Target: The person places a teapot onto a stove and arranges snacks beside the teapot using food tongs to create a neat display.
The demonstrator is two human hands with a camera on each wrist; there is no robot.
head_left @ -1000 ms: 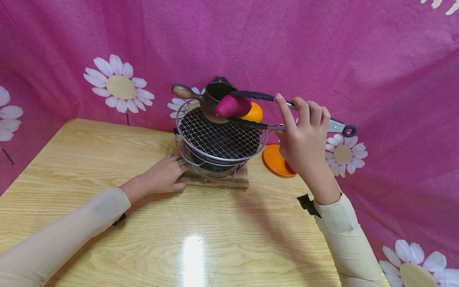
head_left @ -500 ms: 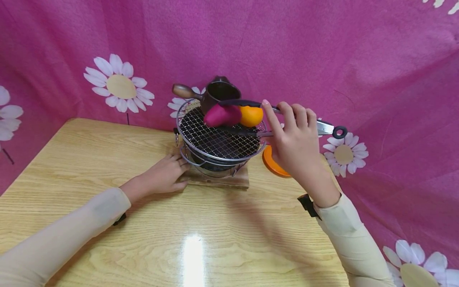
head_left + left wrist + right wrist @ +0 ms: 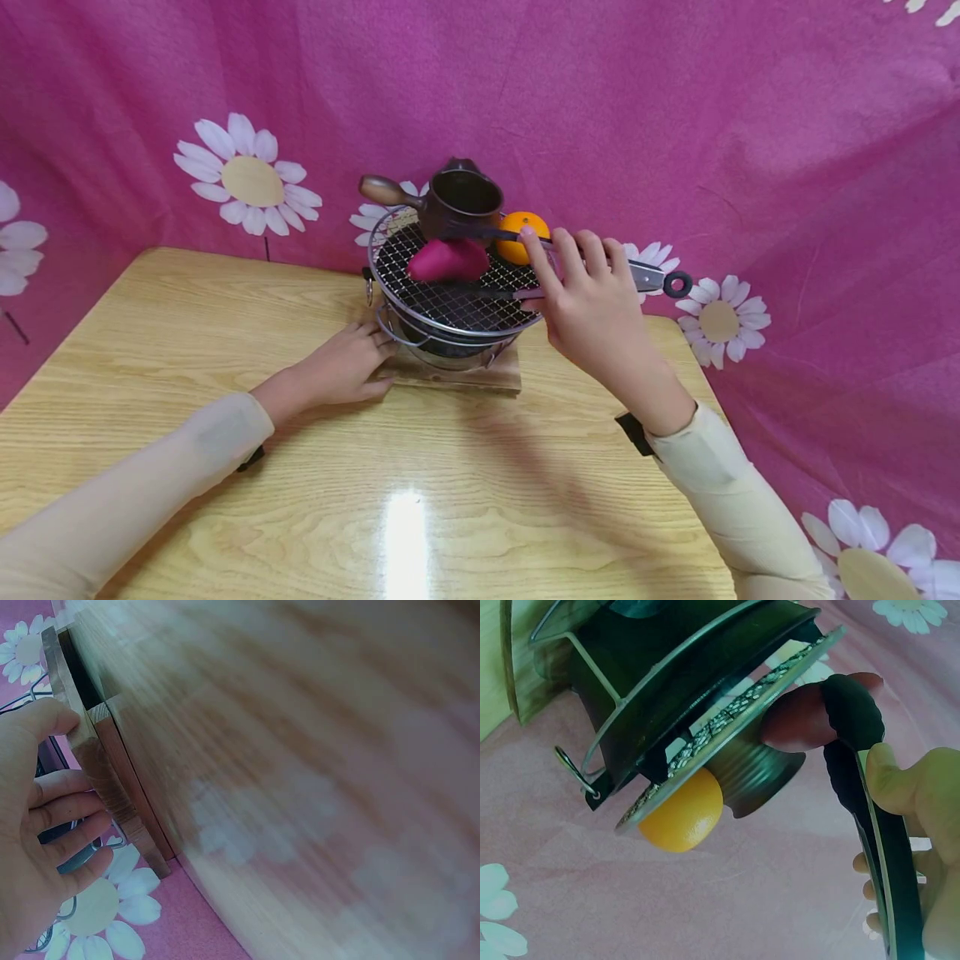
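My right hand (image 3: 592, 296) grips metal tongs (image 3: 647, 277) with black tips. Between the tips is a magenta, tapered vegetable (image 3: 450, 261), like a sweet potato, low over the wire grate (image 3: 457, 304) of a round tabletop grill. In the right wrist view, the tong tips (image 3: 851, 724) lie on either side of it. An orange (image 3: 523, 223) sits on the grate at the back right, next to a dark brown side-handled pot (image 3: 461, 200). My left hand (image 3: 345, 367) rests with relaxed fingers at the left end of the wooden board (image 3: 105, 772) under the grill.
The grill's dark body (image 3: 435, 340) carries side rings and a wire handle. A wooden table (image 3: 300, 483) spreads out in front and to the left. A pink cloth (image 3: 600, 108) with daisies hangs right behind the grill and along the right.
My right hand has moved left and down with the tongs, bringing the magenta vegetable from in front of the pot closer to the grate. The orange plate is now hidden. My left hand stays put.
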